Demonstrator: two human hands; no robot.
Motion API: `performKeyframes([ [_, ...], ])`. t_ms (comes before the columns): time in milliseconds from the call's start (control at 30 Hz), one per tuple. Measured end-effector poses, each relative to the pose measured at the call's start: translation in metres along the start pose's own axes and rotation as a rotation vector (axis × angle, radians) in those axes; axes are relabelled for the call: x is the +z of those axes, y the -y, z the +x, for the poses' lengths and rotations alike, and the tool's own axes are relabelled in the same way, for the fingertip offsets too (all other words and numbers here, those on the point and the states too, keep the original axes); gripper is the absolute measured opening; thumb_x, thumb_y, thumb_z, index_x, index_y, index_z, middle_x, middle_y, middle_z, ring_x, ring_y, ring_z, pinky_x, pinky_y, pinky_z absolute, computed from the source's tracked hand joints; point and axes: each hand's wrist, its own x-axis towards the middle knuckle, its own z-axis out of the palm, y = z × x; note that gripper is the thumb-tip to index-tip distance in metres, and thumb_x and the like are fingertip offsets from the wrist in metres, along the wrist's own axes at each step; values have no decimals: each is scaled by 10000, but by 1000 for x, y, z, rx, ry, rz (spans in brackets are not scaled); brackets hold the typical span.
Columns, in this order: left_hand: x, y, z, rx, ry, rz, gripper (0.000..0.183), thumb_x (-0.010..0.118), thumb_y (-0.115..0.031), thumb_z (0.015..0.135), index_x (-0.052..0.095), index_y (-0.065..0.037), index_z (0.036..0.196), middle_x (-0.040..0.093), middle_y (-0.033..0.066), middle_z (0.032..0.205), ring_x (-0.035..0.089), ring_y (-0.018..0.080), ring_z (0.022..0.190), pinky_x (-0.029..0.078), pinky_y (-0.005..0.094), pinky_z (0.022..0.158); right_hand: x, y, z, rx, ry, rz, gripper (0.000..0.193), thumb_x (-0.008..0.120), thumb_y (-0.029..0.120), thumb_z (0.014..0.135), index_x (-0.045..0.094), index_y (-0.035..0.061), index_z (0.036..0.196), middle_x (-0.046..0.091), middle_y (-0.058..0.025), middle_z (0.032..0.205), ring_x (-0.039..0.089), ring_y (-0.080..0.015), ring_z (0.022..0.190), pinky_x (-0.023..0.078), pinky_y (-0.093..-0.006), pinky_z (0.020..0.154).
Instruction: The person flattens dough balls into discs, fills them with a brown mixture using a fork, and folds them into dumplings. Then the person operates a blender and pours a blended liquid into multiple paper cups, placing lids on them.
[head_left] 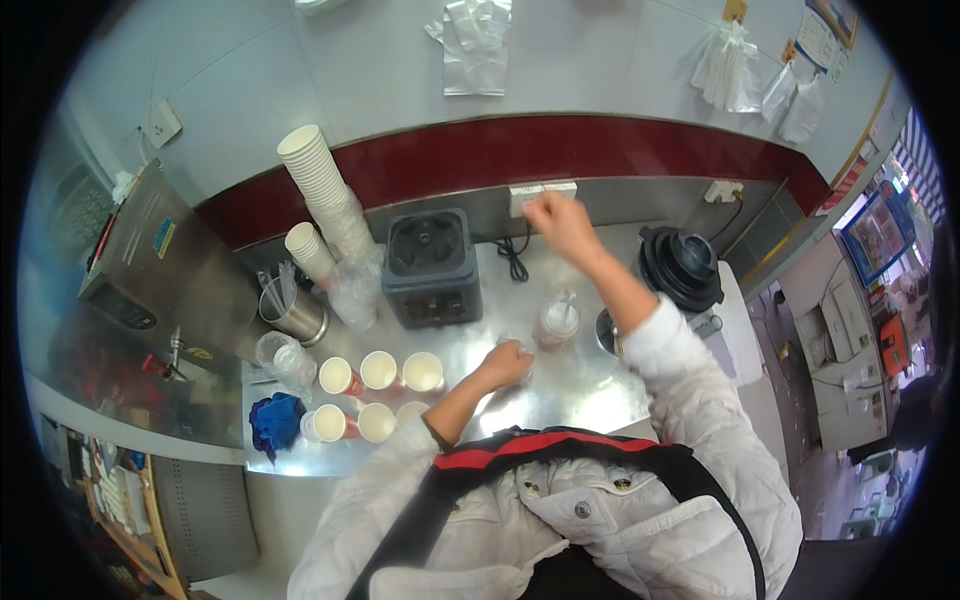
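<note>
My right hand (563, 224) is raised over the back of the counter, in front of the white wall socket in the picture. Its fingers are curled together; anything inside them is too small or hidden to tell. Lower and further left, my left hand (508, 362) is closed near the steel counter top, seemingly around something clear that I cannot make out. Between the two hands stands a clear container (559, 320) with a spoon-like handle in it. Several white paper cups (379, 369) stand in two rows left of my left hand, one partly behind my sleeve.
A dark square machine base (430, 270) stands at the back, beside tall stacked paper cups (325, 190). Further left are a steel canister (294, 312), a dispenser tap (176, 355) and a blue cloth (275, 422). A black blender jug (680, 268) lies beyond my right arm.
</note>
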Motion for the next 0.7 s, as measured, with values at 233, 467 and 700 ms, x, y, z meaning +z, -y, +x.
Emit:
performKeyframes([
  [233,-16,-16,14,68,9,482,352,397,-279,916,616,-4,923,625,214,961,592,372,916,463,451,809,30,1,216,-52,-506,27,353,630,367,826,605,17,850,622,-149,838,586,-288,799,459,-383,726],
  [467,-26,-5,-2,71,-102,381,376,455,-348,907,610,-8,948,613,211,973,547,375,951,436,429,839,51,-30,259,-81,-495,71,278,542,290,872,607,19,874,629,-171,828,610,-335,846,462,-423,757],
  [700,-108,-46,32,177,-558,-241,563,640,-320,851,469,29,1258,503,170,1275,488,260,1176,399,349,964,32,-59,154,-11,-198,231,200,547,180,887,587,-6,823,586,-86,653,562,-164,560,448,-313,545],
])
